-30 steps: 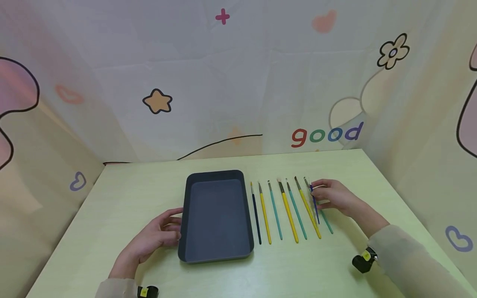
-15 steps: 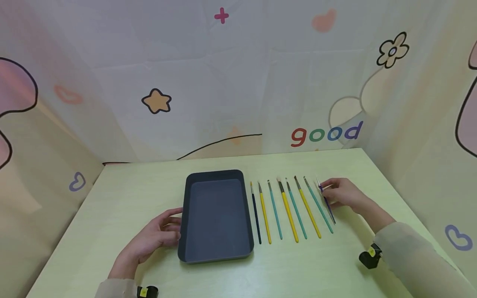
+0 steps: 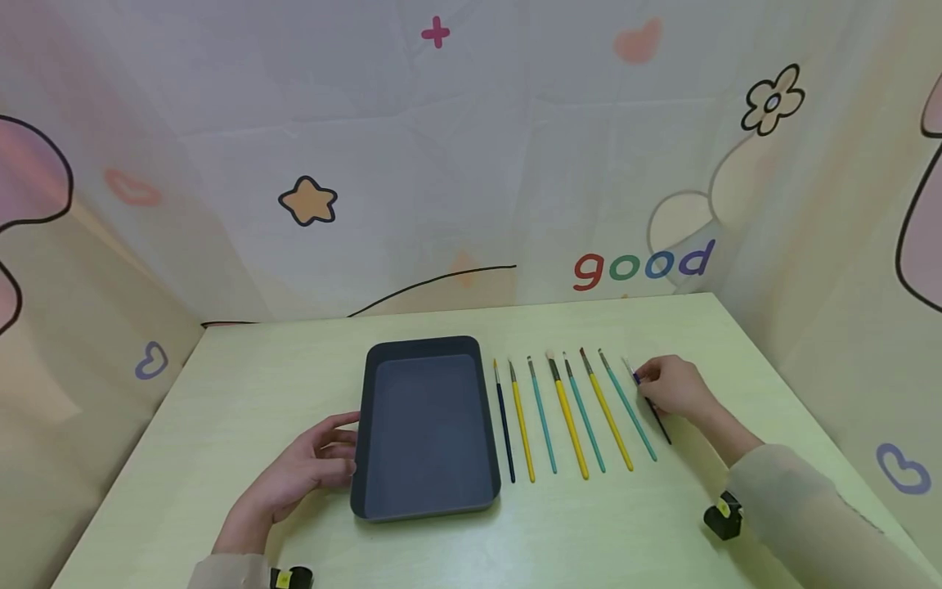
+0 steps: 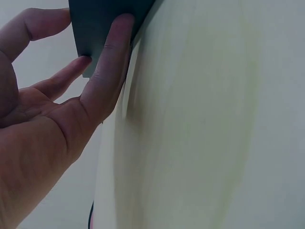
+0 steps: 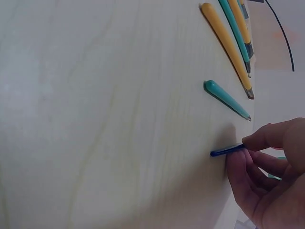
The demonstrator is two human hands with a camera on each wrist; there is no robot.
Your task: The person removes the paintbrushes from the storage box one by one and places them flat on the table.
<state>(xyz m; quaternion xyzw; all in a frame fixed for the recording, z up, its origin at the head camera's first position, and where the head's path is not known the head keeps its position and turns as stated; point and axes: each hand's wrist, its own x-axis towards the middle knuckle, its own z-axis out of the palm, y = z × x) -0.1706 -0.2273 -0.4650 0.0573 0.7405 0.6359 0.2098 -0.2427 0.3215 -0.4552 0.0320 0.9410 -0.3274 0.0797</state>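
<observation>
A dark grey rectangular tray [image 3: 430, 446] lies on the table. My left hand [image 3: 302, 466] is at its left side; in the left wrist view, extended fingers [image 4: 114, 52] touch the tray's outer wall [image 4: 93, 31]. My right hand [image 3: 675, 386] pinches a thin dark blue paintbrush [image 3: 660, 421] between thumb and fingers, at the right end of a row of brushes. Its bristle end points to the back. The right wrist view shows the blue handle end [image 5: 219, 152] close to the tabletop; whether it touches is unclear. Just left of it lies a teal paintbrush [image 3: 629, 407].
Between tray and right hand, several paintbrushes lie side by side, bristles to the back: a dark blue one [image 3: 505, 433], yellow ones such as the thick one [image 3: 571, 429], and teal ones [image 3: 543, 421]. A patterned curtain [image 3: 441, 204] stands behind the table [image 3: 574, 532].
My right hand has moved the blue paintbrush rightward, from over the teal brush to the right of it, and lowered it toward the table. The left hand and tray look unmoved.
</observation>
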